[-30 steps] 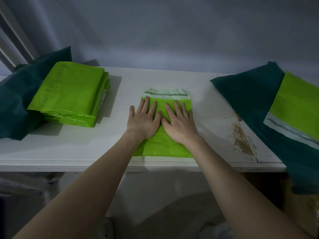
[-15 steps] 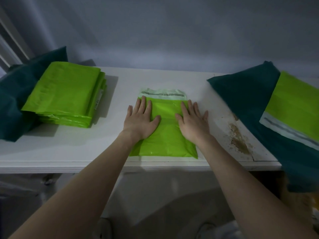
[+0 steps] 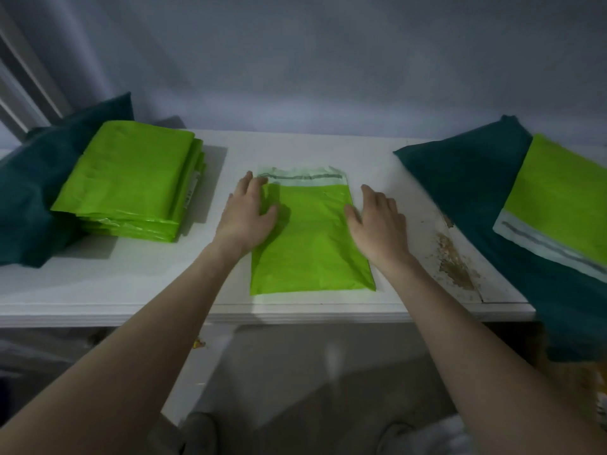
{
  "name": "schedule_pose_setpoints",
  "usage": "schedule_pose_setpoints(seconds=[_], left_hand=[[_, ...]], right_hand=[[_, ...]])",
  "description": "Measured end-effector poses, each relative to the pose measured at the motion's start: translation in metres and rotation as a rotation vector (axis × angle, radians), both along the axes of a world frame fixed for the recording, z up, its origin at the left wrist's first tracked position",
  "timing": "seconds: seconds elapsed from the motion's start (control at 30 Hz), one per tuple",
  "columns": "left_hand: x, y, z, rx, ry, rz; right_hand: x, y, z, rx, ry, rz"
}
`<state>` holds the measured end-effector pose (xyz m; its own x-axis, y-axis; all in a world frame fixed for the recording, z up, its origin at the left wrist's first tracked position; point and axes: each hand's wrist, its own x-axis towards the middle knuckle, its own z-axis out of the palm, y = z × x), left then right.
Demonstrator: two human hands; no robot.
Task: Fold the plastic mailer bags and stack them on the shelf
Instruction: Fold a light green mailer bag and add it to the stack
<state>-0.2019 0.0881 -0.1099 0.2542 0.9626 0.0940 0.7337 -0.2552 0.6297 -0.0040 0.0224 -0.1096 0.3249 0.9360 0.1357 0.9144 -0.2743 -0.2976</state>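
- Both grips are released, fingers straight: the left hand point(image 3: 247, 213) lies flat on the left edge of the mailer bag point(image 3: 312, 238), fingertips near its top left corner; the right hand point(image 3: 377, 221) lies at the bag's right edge, thumb on the plastic, its fingers over the bare shelf point(image 3: 295, 149) beside it.
- That mailer bag is bright lime-green plastic, lying flat in the middle of the white shelf, with a pale flap and a dark adhesive strip across its far end; its near edge lies close to the shelf's front lip.
- A stack of folded bags point(image 3: 131, 182) in the same green sits to the left on the shelf, well apart from the middle bag, partly resting on a dark teal cloth point(image 3: 29, 198).
- On the right, another dark teal cloth point(image 3: 466, 178) hangs over the shelf's end, carrying an unfolded green bag point(image 3: 561, 198) whose pale flap points toward the front.
- Bare white shelf lies between the middle bag and each pile; a worn brown patch point(image 3: 455, 264) marks the surface to the right of the right hand.
- A small label shows on the stack's side, too blurred to read.
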Motion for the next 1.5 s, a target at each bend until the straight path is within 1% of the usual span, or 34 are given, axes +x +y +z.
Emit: schedule_pose_setpoints(seconds=[0.1, 0.2, 0.3, 0.4, 0.53, 0.63, 0.77, 0.87, 1.0, 1.13, 1.23, 1.37, 1.5], left_hand=[[-0.011, 0.003, 0.005, 0.024, -0.080, 0.111], [-0.015, 0.002, 0.005, -0.082, -0.077, 0.180], [-0.014, -0.001, 0.003, -0.171, -0.073, 0.172], [-0.010, -0.005, 0.002, -0.212, -0.082, 0.159], [-0.006, -0.005, 0.003, -0.297, -0.174, 0.208], [-0.006, 0.001, 0.001, -0.375, -0.306, 0.273], [-0.006, 0.003, 0.000, -0.392, -0.368, 0.289], [-0.005, 0.004, 0.000, -0.364, -0.428, 0.302], [-0.006, 0.001, 0.010, -0.333, -0.502, 0.339], [-0.006, -0.005, 0.021, -0.458, -0.684, 0.300], [-0.005, -0.007, 0.021, -0.529, -0.767, 0.261], [-0.005, -0.003, 0.019, -0.611, -0.885, 0.300], [-0.005, -0.003, 0.021, -0.647, -0.966, 0.328]], right_hand=[[0.001, -0.001, 0.004, 0.019, 0.088, -0.029], [0.000, -0.002, 0.005, 0.046, 0.285, -0.055], [-0.003, 0.001, 0.004, 0.040, 0.402, -0.067], [-0.005, 0.003, 0.004, 0.029, 0.486, -0.077], [-0.004, 0.004, 0.003, -0.002, 0.553, -0.124], [-0.001, 0.004, 0.004, -0.014, 0.598, -0.144], [0.002, 0.006, 0.004, 0.002, 0.590, -0.160], [0.004, 0.007, 0.004, 0.049, 0.584, -0.175], [0.009, 0.008, 0.009, 0.106, 0.627, -0.213], [0.011, 0.010, 0.010, 0.133, 0.696, -0.241], [0.007, 0.010, 0.013, 0.158, 0.873, -0.247], [0.005, 0.011, 0.014, 0.189, 1.097, -0.278], [0.007, 0.012, 0.018, 0.140, 1.291, -0.336]])
